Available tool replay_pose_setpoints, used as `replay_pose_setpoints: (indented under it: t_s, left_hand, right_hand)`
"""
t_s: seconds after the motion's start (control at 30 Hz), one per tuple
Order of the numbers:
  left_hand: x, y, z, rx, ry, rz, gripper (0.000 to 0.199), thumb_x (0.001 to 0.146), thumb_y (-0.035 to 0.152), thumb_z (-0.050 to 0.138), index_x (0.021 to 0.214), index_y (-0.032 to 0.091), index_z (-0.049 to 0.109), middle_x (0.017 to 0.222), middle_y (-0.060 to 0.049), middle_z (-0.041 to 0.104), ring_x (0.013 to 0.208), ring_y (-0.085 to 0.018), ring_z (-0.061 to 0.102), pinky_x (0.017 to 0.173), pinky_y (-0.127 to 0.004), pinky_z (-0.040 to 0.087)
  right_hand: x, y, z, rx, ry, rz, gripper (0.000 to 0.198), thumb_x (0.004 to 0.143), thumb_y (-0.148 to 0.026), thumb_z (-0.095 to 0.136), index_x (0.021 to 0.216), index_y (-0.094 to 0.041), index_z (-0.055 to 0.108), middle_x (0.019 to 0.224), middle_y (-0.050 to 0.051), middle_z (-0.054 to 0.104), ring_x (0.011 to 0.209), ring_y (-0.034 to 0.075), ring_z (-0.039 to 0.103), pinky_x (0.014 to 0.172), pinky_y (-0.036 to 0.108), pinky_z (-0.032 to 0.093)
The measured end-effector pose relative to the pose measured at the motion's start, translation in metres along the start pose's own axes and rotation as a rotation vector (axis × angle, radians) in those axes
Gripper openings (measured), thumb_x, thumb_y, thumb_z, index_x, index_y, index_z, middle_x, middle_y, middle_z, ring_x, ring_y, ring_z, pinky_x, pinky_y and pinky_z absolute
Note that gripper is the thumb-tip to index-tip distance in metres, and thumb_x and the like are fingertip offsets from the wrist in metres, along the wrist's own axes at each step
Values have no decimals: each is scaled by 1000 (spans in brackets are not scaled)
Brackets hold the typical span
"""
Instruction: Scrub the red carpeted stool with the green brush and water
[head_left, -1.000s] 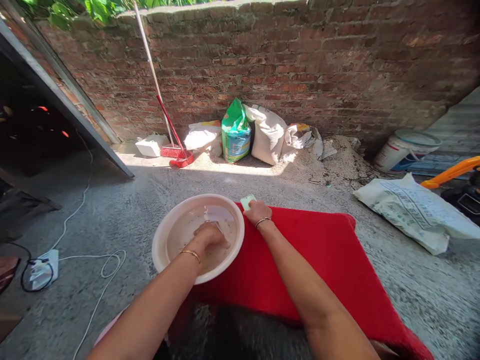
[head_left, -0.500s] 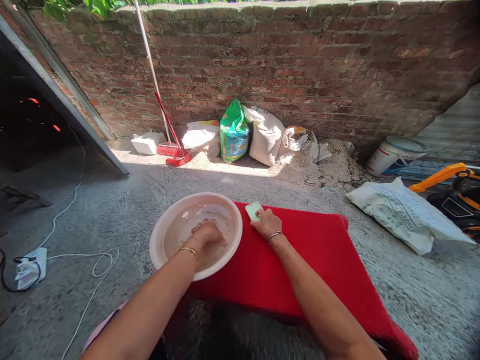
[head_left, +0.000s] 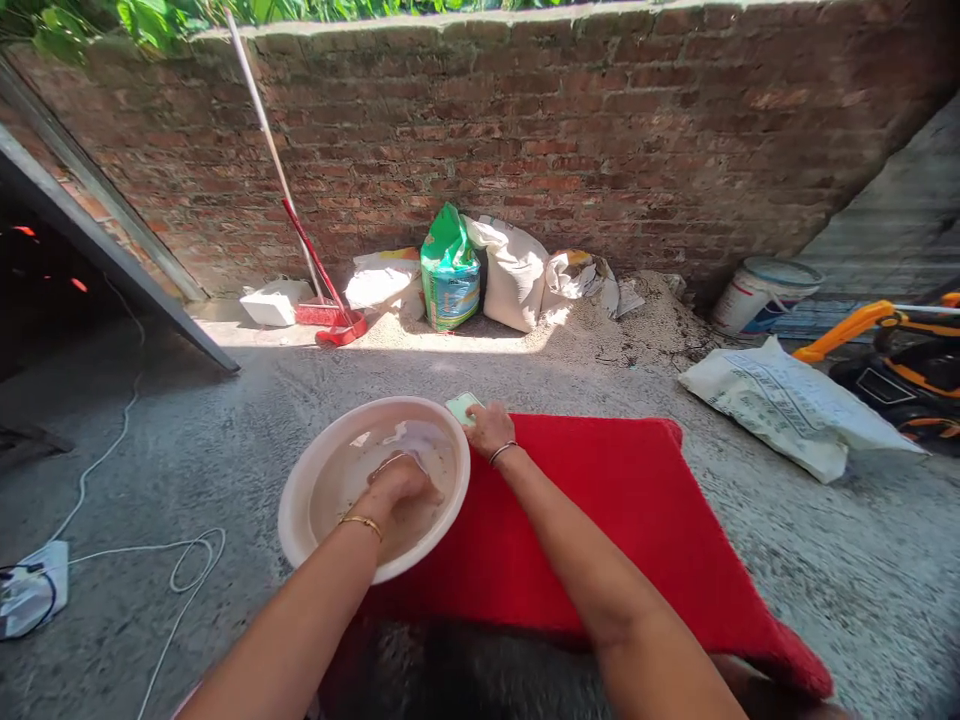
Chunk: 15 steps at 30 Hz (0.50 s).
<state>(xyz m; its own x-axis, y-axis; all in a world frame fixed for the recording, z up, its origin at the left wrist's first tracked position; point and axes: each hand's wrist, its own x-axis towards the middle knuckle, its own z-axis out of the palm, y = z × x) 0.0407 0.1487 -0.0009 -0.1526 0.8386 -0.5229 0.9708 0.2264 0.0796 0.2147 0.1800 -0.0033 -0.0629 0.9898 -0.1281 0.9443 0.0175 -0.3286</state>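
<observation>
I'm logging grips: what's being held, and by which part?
Right hand: pale green object, by its near end. Left hand, in the basin: cannot tell.

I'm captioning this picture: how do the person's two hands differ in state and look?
The left hand dips into water in a basin; the right hand, outside the basin, holds a pale green object. The left hand has a gold-coloured bracelet at its wrist; the right hand, a dark-and-silvery bracelet. Both hands are ungloved.

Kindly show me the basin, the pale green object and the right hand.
Basin (head_left: 294,508), head view: left part of its rim.
Pale green object (head_left: 460,405), head view: its uncovered face.
Right hand (head_left: 492,431), head view: its back.
</observation>
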Motion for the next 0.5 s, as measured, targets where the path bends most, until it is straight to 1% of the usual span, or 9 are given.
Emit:
replay_pose_setpoints:
  t_s: [0.1, 0.17, 0.2, 0.3, 0.37, 0.5]
  left_hand:
    - [2, -1, 0, 40, -28, -13, 75, 57, 42, 92, 123, 19, 65, 143, -21, 67, 127, -43, 67, 104, -52, 55]
    - [5, -2, 1, 54, -34, -1, 74, 59, 44, 90, 124, 20, 64, 146, -22, 64, 133, -43, 63, 107, -52, 53]
    - [6, -3, 1, 58, -34, 8, 75, 60, 45, 89, 125, 19, 63, 146, -23, 63, 134, -43, 62, 108, -52, 53]
    - [10, -5, 2, 61, -37, 18, 73, 60, 45, 88, 123, 18, 63, 141, -24, 67, 131, -44, 64, 106, -52, 54]
    - [13, -7, 3, 60, -35, 11, 69, 59, 44, 88, 119, 17, 65, 137, -24, 69, 125, -44, 68, 101, -51, 56]
    - [20, -10, 6, 60, -22, 24, 65, 58, 44, 87, 113, 17, 65, 135, -24, 70, 123, -42, 69, 101, -49, 56]
  right_hand:
    - [7, 1, -2, -19, -21, -31, 46, 100, -51, 56, 139, -31, 69, 139, 13, 66, 126, 27, 65, 103, 36, 48]
    - [7, 16, -7, -30, -29, -1, 44, 98, -51, 59, 135, -30, 71, 138, 14, 67, 125, 28, 65, 103, 37, 48]
    - [6, 27, -10, -40, -29, 25, 44, 97, -50, 59, 134, -29, 72, 138, 15, 67, 124, 28, 65, 103, 38, 49]
    - [-3, 79, -26, -72, -17, 147, 48, 98, -51, 55, 137, -27, 70, 139, 17, 66, 123, 29, 66, 101, 40, 49]
    - [-13, 124, -40, -92, -1, 244, 50, 99, -52, 54, 138, -26, 69, 138, 18, 66, 123, 30, 66, 101, 40, 49]
    - [-44, 216, -72, -110, 44, 468, 48, 99, -47, 51, 137, -25, 70, 134, 18, 69, 124, 31, 65, 98, 42, 50]
